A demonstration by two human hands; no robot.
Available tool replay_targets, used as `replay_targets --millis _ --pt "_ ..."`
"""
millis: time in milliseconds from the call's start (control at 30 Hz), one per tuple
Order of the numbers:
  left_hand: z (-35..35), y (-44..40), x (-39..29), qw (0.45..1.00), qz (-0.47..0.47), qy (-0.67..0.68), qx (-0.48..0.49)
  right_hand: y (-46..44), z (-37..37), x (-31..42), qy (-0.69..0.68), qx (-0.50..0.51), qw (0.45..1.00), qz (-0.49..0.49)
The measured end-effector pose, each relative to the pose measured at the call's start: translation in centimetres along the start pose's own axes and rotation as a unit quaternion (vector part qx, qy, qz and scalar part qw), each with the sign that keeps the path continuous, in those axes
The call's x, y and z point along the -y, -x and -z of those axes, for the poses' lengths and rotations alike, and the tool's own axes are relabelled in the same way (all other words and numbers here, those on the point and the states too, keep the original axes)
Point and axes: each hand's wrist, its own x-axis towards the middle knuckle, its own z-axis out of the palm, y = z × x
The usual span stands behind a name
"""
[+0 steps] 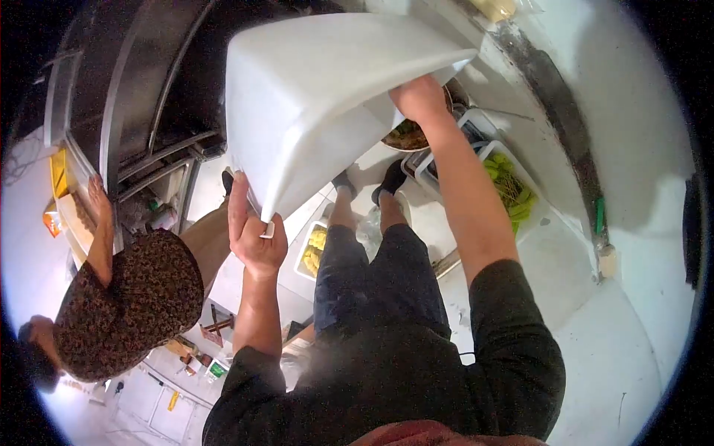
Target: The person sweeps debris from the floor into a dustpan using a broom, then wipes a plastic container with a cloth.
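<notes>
A large white plastic tub [268,104] is lifted in front of me, tilted with its opening turned down toward the floor and toward me. My left hand [257,241] grips the tub's lower left rim, with a finger stretched up along the outer wall. Around the far right part of the rim my right hand [422,101] is closed, some of its fingers hidden by the tub. Below the right hand, partly covered by the tub, is a round container [407,138] with dark leafy contents.
White crates stand on the floor at right, one holding green vegetables [509,186]. A white bin with yellow pieces [314,249] is by my legs. At left, another person [134,297] rests a hand near a shelf, beside a dark metal rack [160,160].
</notes>
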Motion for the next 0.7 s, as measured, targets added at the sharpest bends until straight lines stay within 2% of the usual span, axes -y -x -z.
replay_targets --millis 67,167,267,467,700 --pt "-0.5 -0.2 0.2 0.998 -0.046 0.046 -0.008 -2.3 -3.0 -1.1 0.066 0.02 0.997 0.032" --pt "-0.7 -0.2 0.5 0.998 -0.022 0.05 -0.008 -3.3 -5.5 -1.0 0.121 0.035 0.99 0.071" --pt "-0.6 -0.4 0.5 0.999 -0.017 0.05 -0.01 -4.1 -5.4 -0.7 0.123 0.07 0.984 0.107" --pt "-0.2 -0.9 0.9 0.998 -0.032 0.055 -0.009 -4.5 -3.7 1.2 0.239 0.076 0.948 0.198" --pt "-0.6 -1.4 0.6 0.997 -0.071 -0.008 -0.013 -6.2 -2.9 3.9 0.297 0.123 0.927 0.193"
